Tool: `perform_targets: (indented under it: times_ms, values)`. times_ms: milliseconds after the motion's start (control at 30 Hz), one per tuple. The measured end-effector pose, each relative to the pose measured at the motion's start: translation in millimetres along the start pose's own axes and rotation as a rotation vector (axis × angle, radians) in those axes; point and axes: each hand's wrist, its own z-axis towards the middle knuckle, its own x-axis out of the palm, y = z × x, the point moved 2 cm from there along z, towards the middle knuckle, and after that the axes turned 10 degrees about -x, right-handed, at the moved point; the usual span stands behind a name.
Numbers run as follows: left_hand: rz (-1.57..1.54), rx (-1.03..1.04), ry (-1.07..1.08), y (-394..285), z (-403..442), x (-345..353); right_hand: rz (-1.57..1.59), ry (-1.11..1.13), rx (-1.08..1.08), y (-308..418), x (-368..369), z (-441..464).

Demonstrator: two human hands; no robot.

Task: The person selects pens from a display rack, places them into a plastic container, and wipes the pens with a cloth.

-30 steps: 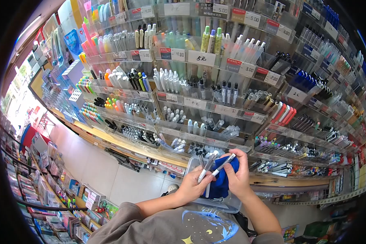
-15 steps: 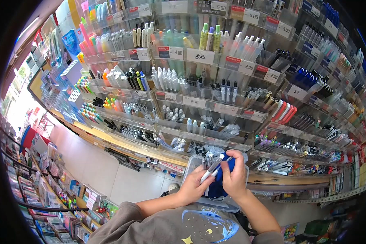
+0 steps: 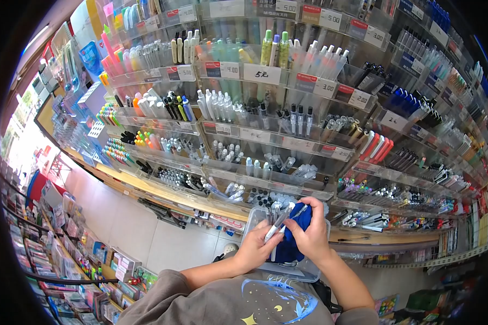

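Note:
My left hand (image 3: pixel 255 246) is closed around white-and-clear pens (image 3: pixel 278 223), which point up and to the right. My right hand (image 3: pixel 313 234) is curled over a dark blue cloth (image 3: pixel 289 250), its thumb reaching toward the pens. A slim light-coloured tip shows against the cloth between thumb and fingers; whether it is a separate pen I cannot tell. Both hands are above a clear plastic bin (image 3: pixel 250 223), and part of the cloth hangs down into it. More pens (image 3: pixel 275 208) stand in the bin's far end, partly hidden by my left hand.
Ahead rises a tiered clear rack (image 3: pixel 244 176) packed with pens and price labels. A wooden ledge (image 3: pixel 168 202) runs along its foot. At lower left is a display of small goods (image 3: pixel 76 260), with tiled floor (image 3: pixel 133 225) between.
The pens in my left hand have shifted slightly left and stand a little more upright. My right thumb has moved left across the cloth. The view has tilted slightly.

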Motion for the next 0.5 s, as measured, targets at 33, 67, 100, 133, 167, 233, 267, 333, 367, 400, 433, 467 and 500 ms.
perform_targets:
  times_ms: [33,67,100,133,167,233,267,333,367,400,433,467,500]
  values:
    - [0.019,-0.001,0.006,0.0,-0.3,-0.3,0.035,-0.026,0.035,0.9,-1.2,1.2]
    - [0.038,-0.003,0.011,-0.1,-0.9,-1.0,0.071,-0.052,0.07,1.0,-1.8,2.3]
    - [0.092,0.004,0.016,-1.5,-1.6,-2.0,0.127,-0.084,0.141,-3.0,-3.6,3.0]
    - [0.145,0.012,0.021,-3.6,-2.3,-2.9,0.075,-0.107,0.079,-6.2,-4.8,4.9]
    - [0.198,0.021,0.027,-4.8,-2.6,-3.2,0.022,-0.129,0.017,-9.5,-5.6,6.1]
    - [0.167,0.209,0.003,-0.1,2.1,-1.0,0.234,-0.16,0.153,-18.8,-6.3,3.3]
    - [0.15,0.302,-0.011,-0.1,3.2,-0.5,0.34,-0.173,0.22,-21.3,-5.9,2.3]
    - [0.045,0.113,0.045,-4.6,-0.2,-0.6,0.431,-0.199,0.246,-21.3,-5.5,2.4]
    - [-0.008,0.018,0.075,-6.4,-1.5,-0.3,0.476,-0.213,0.26,-21.0,-5.8,2.2]
    - [-0.025,-0.002,0.071,-3.7,-1.3,-0.3,0.52,-0.188,0.297,-20.8,-5.9,1.0]
    - [-0.041,-0.021,0.069,0.9,-0.5,-0.2,0.432,-0.158,0.245,-15.9,-4.4,0.1]
    - [-0.056,-0.041,0.069,3.3,0.1,0.2,0.344,-0.13,0.193,-8.7,-0.4,-1.4]
    - [-0.106,-0.091,0.076,2.9,-0.2,0.3,0.255,-0.103,0.141,-3.8,2.6,-4.1]
